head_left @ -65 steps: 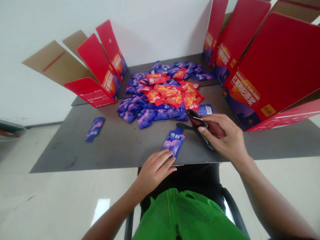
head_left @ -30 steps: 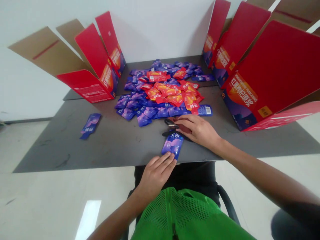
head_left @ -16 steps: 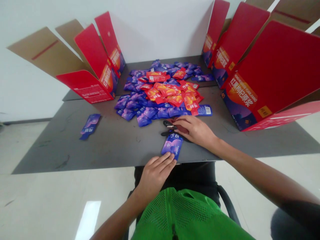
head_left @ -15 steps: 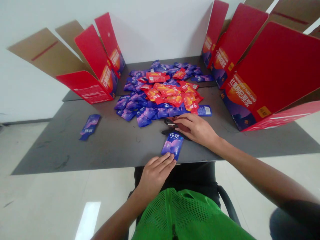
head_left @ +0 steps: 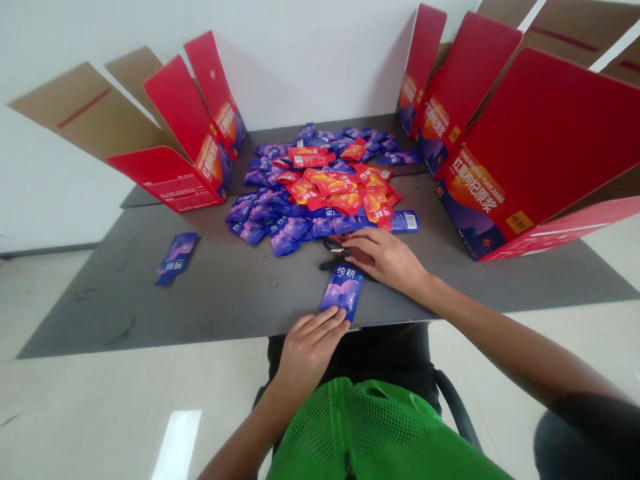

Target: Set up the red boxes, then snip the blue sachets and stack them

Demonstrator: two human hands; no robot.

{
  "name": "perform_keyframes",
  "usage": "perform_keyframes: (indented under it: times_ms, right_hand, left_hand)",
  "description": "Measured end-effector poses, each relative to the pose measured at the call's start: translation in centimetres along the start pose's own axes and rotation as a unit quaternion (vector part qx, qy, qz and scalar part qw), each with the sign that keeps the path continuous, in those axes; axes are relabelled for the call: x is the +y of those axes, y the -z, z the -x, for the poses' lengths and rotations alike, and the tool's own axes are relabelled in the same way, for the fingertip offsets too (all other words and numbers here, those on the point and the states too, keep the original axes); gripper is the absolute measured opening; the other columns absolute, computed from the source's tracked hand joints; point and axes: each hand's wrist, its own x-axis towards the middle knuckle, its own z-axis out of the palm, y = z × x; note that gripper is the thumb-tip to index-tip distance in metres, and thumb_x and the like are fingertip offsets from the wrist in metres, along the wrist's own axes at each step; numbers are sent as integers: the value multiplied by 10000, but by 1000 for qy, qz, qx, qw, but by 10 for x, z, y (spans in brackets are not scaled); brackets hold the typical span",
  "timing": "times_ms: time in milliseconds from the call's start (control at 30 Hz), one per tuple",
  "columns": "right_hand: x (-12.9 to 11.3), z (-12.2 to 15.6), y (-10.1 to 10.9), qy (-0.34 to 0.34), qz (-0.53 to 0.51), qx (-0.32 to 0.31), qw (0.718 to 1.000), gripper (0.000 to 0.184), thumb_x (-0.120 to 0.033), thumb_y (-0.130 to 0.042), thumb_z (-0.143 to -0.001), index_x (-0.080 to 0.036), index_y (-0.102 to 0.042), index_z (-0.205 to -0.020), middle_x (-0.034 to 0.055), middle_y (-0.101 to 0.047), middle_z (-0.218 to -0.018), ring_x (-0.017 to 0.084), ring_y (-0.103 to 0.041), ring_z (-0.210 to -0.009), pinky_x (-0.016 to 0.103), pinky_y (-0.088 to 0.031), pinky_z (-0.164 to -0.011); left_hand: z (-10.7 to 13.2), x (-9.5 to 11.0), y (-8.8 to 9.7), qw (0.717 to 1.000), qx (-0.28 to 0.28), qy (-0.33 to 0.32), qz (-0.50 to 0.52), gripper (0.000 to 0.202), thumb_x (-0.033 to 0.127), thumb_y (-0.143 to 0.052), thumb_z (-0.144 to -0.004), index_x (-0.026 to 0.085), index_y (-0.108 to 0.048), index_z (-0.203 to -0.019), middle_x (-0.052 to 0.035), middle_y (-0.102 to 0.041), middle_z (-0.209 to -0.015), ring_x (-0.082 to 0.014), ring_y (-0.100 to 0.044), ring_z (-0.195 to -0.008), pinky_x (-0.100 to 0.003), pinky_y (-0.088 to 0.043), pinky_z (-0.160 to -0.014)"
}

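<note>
head view: i watch my left hand (head_left: 311, 343), fingers flat, pin a blue-purple 纯耕 sachet (head_left: 343, 288) at the pile's (head_left: 330, 181) six o'clock; my right hand (head_left: 393, 259) grips a black object (head_left: 328, 265) (unidentifiable), which could skew the sachet if dragged toward six.

1. Bright, pale, diffuse light fills the scene; its direction is hard to tell.
2. A white patch of glare reflects off the glossy floor (head_left: 110, 413) at lower left.
3. A soft shadow falls on the white wall (head_left: 300, 67) beside the boxes on the right (head_left: 540, 153).
4. Wide-angle distortion stretches those boxes toward the edge.
5. Small print on the left box (head_left: 170, 179) smears; the dark sleeve (head_left: 590, 423) looks blurred.
</note>
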Motion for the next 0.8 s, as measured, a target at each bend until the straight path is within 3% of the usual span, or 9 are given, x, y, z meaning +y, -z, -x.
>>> perform_keyframes:
  times_ms: [100, 200, 267, 333, 467, 567, 667, 733, 800]
  right_hand:
    - [-30, 5, 8, 4, -34, 30, 999, 332, -328, -660, -997, -228, -645, -1313, 104, -671, -1326, 233, -645, -1219, 420, -566, -1027]
    - [-60, 21, -3, 48, -76, -25, 996, 285, -305, -625, -1013, -246, -655, -1291, 75, -687, -1316, 208, -653, -1212, 393, -574, -1023]
    - [-57, 26, -14, 53, -83, -56, 994, 254, -286, -601, -1021, -248, -671, -1262, 73, -694, -1295, 210, -662, -1190, 400, -578, -1014]
    - [-36, 22, -19, 32, -66, -47, 996, 259, -291, -614, -1014, -230, -676, -1258, 96, -690, -1276, 230, -662, -1179, 423, -578, -1002]
    - [-1, 2, -5, -7, -8, -2, 1000, 292, -318, -644, -1001, -221, -671, -1275, 121, -685, -1258, 267, -662, -1166, 465, -580, -975]
    - [-24, 2, 7, 2, -36, 28, 999, 324, -319, -658, -996, -247, -646, -1311, 101, -670, -1317, 247, -643, -1220, 444, -569, -1018]
    - [-58, 16, -1, 47, -78, -12, 996, 300, -302, -641, -1002, -247, -648, -1297, 81, -680, -1317, 220, -651, -1216, 409, -575, -1024]
    - [-60, 23, -12, 58, -87, -53, 993, 268, -292, -623, -1010, -247, -664, -1271, 77, -688, -1299, 215, -660, -1195, 404, -581, -1013]
    - [-43, 20, -20, 47, -81, -56, 994, 260, -299, -624, -1010, -246, -670, -1261, 84, -689, -1282, 221, -661, -1183, 415, -584, -1000]
  left_hand:
    - [0, 1, -1, 1000, 14, 7, 3, 211, 149, -573, -1046, 191, -746, -1159, -30, -788, -1209, -201, -741, -1149, -357, -576, -916]
    - [0, 2, -2, 1000, 9, 23, 7, 211, 117, -587, -1024, 209, -768, -1082, -15, -814, -1097, -196, -775, -1017, -362, -576, -930]
    - [1, 2, -3, 1000, 9, 25, 8, 211, 112, -592, -1020, 210, -764, -1091, -12, -814, -1093, -196, -778, -1006, -367, -571, -938]
    - [2, 2, -3, 1000, 15, 18, 6, 208, 123, -596, -1027, 200, -744, -1152, -21, -797, -1176, -206, -759, -1098, -373, -570, -932]
    - [2, 1, -3, 1000, 13, 13, 6, 208, 137, -598, -1032, 189, -726, -1188, -31, -773, -1247, -206, -737, -1165, -377, -578, -905]
    - [2, 2, -3, 1000, 25, 12, 5, 201, 149, -592, -1036, 189, -736, -1170, -34, -787, -1209, -204, -749, -1132, -368, -584, -896]
    - [1, 3, -3, 1000, 16, 24, 5, 190, 135, -590, -1028, 199, -762, -1078, -18, -816, -1088, -202, -778, -1012, -356, -588, -887]
    - [0, 3, -2, 999, 4, 34, 4, 209, 124, -580, -1026, 207, -770, -1054, -13, -819, -1054, -199, -782, -981, -351, -590, -895]
    - [0, 2, -1, 1000, 5, 26, 2, 223, 131, -564, -1037, 202, -764, -1107, -26, -810, -1124, -202, -770, -1056, -355, -589, -915]
